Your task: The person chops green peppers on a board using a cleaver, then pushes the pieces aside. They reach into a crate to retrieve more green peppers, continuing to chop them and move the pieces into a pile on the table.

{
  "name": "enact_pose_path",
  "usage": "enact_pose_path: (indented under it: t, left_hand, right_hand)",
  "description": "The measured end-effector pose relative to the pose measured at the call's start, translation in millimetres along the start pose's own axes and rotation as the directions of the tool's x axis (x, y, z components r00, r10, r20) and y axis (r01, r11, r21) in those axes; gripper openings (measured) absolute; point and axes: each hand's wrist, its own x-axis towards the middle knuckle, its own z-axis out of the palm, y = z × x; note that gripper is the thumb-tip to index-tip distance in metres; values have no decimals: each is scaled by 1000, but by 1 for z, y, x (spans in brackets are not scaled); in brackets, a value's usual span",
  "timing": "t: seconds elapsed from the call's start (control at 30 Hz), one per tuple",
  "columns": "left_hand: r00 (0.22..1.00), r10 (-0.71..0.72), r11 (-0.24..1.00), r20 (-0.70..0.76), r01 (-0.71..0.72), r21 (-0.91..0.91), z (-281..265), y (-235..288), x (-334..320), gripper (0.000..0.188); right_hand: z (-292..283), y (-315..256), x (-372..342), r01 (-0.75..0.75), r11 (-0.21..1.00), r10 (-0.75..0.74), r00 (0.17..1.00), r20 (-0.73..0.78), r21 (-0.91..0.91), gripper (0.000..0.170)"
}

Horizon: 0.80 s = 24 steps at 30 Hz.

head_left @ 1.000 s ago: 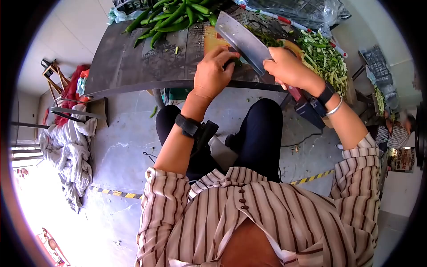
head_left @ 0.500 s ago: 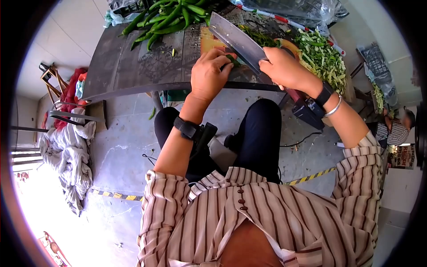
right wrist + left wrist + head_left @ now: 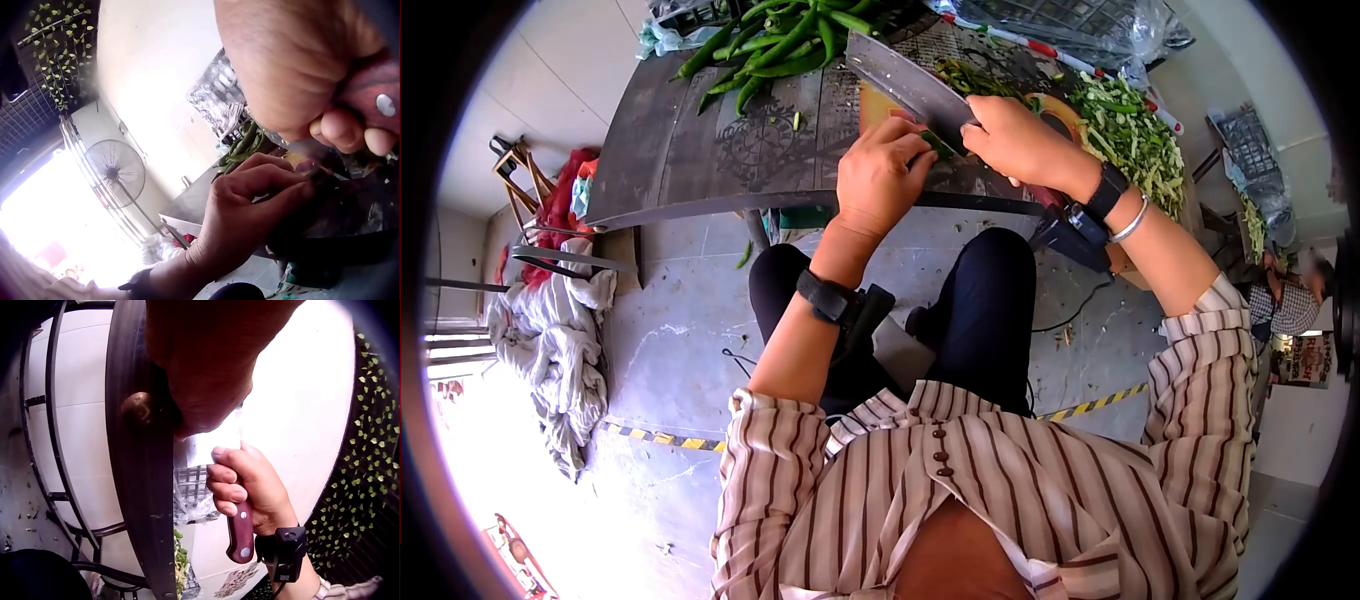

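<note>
At the table's near edge the left hand point(image 3: 883, 174) holds a dark green pepper piece point(image 3: 937, 144) down with curled fingers. The right hand point(image 3: 1025, 145) grips a wide cleaver point(image 3: 908, 84), its blade slanting up and left beside that piece. In the left wrist view the right hand point(image 3: 249, 490) is wrapped round the red-brown handle point(image 3: 240, 532). The right wrist view shows the left hand point(image 3: 250, 200) with thumb and fingers together at the piece, which is dark and hard to make out there.
Whole green peppers point(image 3: 785, 50) lie at the back left of the table point(image 3: 650, 150). Chopped green pieces point(image 3: 1135, 140) are heaped at the right. Plastic-wrapped crates point(image 3: 1080, 25) stand behind. Another person point(image 3: 1288, 300) is at the far right.
The cleaver and right hand have moved left, and the blade now stands closer to the left fingers. The left hand has barely shifted and still holds the pepper piece.
</note>
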Motion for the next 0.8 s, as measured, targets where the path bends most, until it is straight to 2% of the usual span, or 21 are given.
enact_pose_path:
  t: [0.13, 0.33, 0.5, 0.57, 0.73, 0.8]
  left_hand:
    - [999, 17, 1000, -31, -18, -3, 3, -4, 0, 8]
    - [1000, 12, 1000, 5, -12, 15, 1, -3, 1, 8]
    - [1000, 11, 1000, 15, -11, 2, 1, -3, 0, 8]
    - [1000, 24, 999, -3, -24, 25, 2, -2, 0, 8]
    - [1000, 9, 1000, 0, -9, 28, 0, -2, 2, 8]
    - [1000, 7, 1000, -9, -6, 30, 1, -2, 0, 9]
  right_hand:
    - [2, 4, 9, 31, 999, -30, 999, 11, -23, 20]
    - [-10, -3, 12, -50, 998, 45, 982, 183, 24, 15]
    - [-9, -1, 18, -75, 996, 65, 980, 189, 47, 17]
    - [-4, -2, 23, -7, 997, -8, 981, 192, 77, 20]
    - [3, -4, 35, -17, 1000, 17, 997, 80, -5, 16]
    - [4, -4, 35, 9, 1000, -10, 991, 134, 13, 18]
